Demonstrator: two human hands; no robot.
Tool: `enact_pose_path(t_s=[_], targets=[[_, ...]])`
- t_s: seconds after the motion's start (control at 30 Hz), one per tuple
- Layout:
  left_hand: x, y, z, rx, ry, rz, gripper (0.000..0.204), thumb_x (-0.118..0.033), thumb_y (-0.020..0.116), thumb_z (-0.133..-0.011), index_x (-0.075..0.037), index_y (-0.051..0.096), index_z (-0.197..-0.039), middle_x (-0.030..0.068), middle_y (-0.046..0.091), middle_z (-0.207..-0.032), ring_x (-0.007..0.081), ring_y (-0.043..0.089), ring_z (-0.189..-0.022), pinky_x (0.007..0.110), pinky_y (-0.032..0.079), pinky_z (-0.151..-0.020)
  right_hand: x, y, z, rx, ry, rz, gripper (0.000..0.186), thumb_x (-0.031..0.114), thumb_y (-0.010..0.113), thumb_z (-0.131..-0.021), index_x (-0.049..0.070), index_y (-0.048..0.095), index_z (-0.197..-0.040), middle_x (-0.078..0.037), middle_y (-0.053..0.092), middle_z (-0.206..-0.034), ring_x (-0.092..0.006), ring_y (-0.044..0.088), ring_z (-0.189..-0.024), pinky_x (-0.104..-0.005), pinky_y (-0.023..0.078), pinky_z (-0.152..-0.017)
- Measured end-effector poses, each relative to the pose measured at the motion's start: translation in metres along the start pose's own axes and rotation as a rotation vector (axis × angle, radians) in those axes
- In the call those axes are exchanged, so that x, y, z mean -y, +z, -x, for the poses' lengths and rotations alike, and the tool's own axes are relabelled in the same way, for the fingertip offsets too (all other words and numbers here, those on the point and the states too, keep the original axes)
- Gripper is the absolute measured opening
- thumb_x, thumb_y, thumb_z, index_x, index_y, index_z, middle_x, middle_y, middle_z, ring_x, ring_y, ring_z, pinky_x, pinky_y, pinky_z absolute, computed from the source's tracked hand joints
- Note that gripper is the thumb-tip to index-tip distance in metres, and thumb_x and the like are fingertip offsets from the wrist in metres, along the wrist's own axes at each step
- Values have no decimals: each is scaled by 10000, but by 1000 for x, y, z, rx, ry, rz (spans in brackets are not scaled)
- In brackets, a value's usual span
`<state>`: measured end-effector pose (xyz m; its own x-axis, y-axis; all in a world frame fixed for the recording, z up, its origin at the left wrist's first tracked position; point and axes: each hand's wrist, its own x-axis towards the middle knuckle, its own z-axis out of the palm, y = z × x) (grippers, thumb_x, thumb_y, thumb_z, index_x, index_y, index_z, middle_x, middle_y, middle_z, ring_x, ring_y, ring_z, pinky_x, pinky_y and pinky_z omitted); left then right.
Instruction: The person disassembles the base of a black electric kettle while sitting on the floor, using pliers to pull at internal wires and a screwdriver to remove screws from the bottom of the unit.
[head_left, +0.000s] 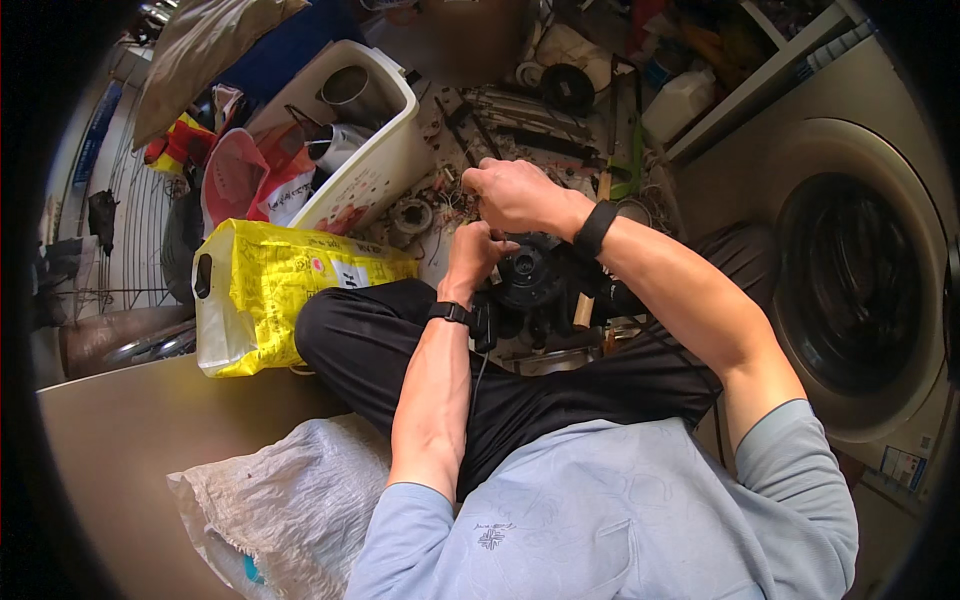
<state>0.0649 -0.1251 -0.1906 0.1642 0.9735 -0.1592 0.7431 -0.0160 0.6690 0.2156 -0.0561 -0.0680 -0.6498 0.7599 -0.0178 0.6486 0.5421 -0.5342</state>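
My left hand point(473, 258) is closed, its thumb and fingers pinched together just above my lap. Slightly farther away, my right hand point(522, 196) is also closed, with its fingertips pressed together and pointing left. Whatever either hand grips is too small or hidden to make out. Beneath and beside them sits a round black part with a central hole point(526, 266), between my legs. A short wooden piece point(583, 311) stands out to the right of that part. A thin grey cord point(478, 382) runs down beside my left wrist.
Left of my hands is a white plastic bin point(385, 165) holding metal pots. A yellow bag point(290, 290) leans by my left knee, and a white woven sack point(290, 490) lies nearer. Small scraps and tools point(530, 115) cover the floor ahead. A front-loading washing machine point(850, 270) stands right.
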Motion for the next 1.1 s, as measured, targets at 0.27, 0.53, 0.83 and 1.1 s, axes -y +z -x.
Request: enact_pose_path(t_s=[0.27, 0.53, 0.83, 1.1], targets=[[17, 12, -5, 53, 83, 147, 289, -140, 886, -788, -39, 790, -1041, 217, 767, -987, 391, 746, -958, 456, 572, -809, 3, -1, -1, 30, -40, -9, 250, 123, 654, -859, 10, 682, -1080, -228, 687, -1031, -461, 683, -993, -547, 545, -848], [27, 14, -2, 18, 160, 144, 225, 16, 750, -777, -30, 796, -993, 224, 763, -964, 398, 749, -926, 449, 577, -788, 0, 1, -1, 21, -90, -41, 254, 132, 675, -864, 18, 677, -1091, -226, 689, -1045, -458, 683, -1012, -535, 549, -867], [33, 25, 6, 97, 88, -13, 225, -35, 789, -735, -38, 801, -959, 215, 728, -1000, 423, 693, -989, 485, 554, -852, 0, -2, -1, 15, -108, -42, 229, 141, 678, -854, 11, 712, -1039, -213, 727, -1002, -432, 696, -990, -518, 562, -848], [32, 39, 5, 52, 116, -76, 190, -117, 820, -773, -16, 763, -924, 231, 709, -999, 451, 678, -991, 526, 556, -868, -11, 4, -1, -12, -109, -62, 226, 169, 671, -868, 9, 749, -1007, -227, 737, -951, -435, 703, -949, -518, 565, -819]])
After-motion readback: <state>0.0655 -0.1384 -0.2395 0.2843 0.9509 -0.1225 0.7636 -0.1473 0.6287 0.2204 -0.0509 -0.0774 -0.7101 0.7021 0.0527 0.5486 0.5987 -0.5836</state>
